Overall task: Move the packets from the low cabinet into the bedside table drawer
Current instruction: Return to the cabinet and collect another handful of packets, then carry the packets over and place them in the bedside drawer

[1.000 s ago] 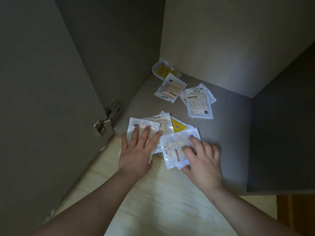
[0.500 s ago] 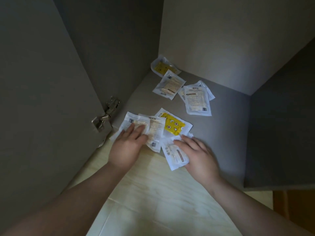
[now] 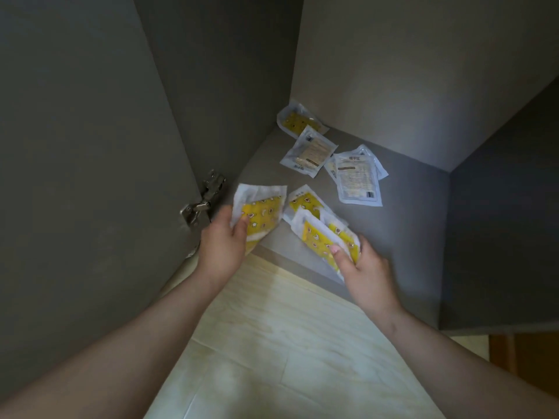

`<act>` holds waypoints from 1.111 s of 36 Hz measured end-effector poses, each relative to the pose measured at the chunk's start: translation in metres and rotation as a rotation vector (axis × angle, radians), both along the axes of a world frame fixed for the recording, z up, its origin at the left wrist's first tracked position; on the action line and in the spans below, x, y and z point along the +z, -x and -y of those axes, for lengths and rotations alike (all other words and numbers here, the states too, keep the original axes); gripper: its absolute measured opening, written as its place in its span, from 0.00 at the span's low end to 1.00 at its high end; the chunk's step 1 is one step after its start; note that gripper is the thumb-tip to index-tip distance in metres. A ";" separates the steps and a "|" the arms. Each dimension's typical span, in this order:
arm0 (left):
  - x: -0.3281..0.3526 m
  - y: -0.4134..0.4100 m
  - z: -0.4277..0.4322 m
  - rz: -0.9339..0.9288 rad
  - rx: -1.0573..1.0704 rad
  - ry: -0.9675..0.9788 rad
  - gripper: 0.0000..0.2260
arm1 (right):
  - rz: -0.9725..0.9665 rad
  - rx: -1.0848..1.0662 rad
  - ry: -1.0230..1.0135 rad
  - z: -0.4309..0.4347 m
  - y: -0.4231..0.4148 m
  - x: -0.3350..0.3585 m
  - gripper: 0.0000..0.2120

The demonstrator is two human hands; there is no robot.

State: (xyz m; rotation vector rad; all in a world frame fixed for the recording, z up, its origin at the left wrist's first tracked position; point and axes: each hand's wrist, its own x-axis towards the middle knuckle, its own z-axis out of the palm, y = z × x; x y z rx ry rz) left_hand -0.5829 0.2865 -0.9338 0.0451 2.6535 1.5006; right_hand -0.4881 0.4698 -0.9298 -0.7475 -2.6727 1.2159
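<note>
Already in hand: left hand (image 3: 222,243) pinches a yellow packet (image 3: 263,210); right hand (image 3: 363,264) grips a fanned bunch (image 3: 320,237) over the cabinet floor (image 3: 408,225).
Left inside: back packets (image 3: 358,182) near the corner.
Drawer: out of view; probably nothing delivered yet.

Left hand (image 3: 222,249), right hand (image 3: 367,267): fingers (image 3: 338,255) curled.
</note>
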 end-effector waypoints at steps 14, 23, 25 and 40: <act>0.019 0.008 -0.003 0.411 0.299 -0.470 0.06 | -0.182 -0.384 0.639 0.032 0.039 0.015 0.06; 0.120 -0.048 0.024 0.589 0.334 -0.359 0.07 | 0.077 -0.431 0.633 0.070 -0.006 0.103 0.04; 0.156 -0.058 0.029 0.586 0.361 -0.345 0.05 | 0.105 -0.429 0.646 0.079 -0.015 0.138 0.05; 0.495 -0.160 0.094 0.537 0.573 -0.440 0.05 | 0.178 -0.156 0.728 0.129 -0.080 0.477 0.05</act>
